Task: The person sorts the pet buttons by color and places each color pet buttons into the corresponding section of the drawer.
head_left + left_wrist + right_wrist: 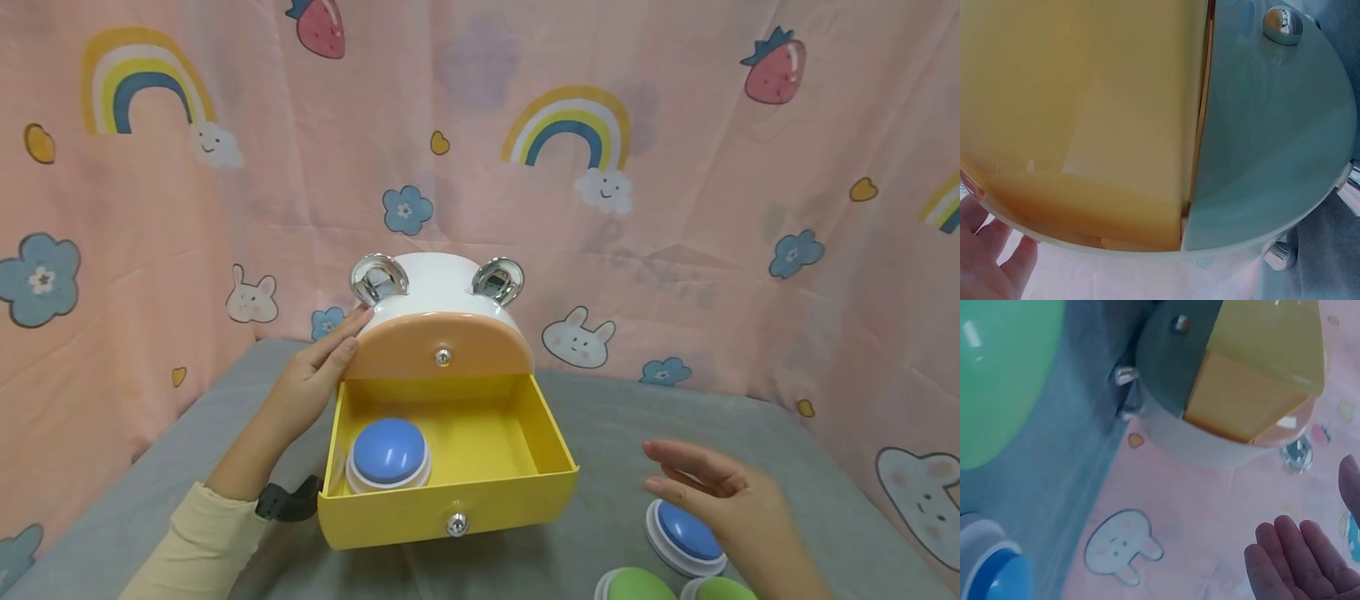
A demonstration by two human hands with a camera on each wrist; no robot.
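Observation:
A white animal-shaped drawer box (pixel 438 279) with shiny silver ears stands on the table. Its yellow drawer (pixel 517 504) is pulled far out, below a shut orange drawer (pixel 405 354). Inside the yellow drawer's left front corner sits a blue domed button (pixel 388 450) with a white base. My left hand (pixel 311 379) rests along the box's left side, fingers extended; its fingertips show at the white rim in the left wrist view. Holding nothing, my right hand (pixel 731 496) hovers with parted thumb and fingers, overlapping a second blue domed button (pixel 688 533) in the head view.
Two green domed buttons (pixel 637 586) lie at the front right, cut off by the head view's edge. A teal bottom drawer (pixel 1266 137) with a silver knob shows in the left wrist view. Behind the grey table (pixel 645 425) hangs a pink patterned curtain (pixel 675 275).

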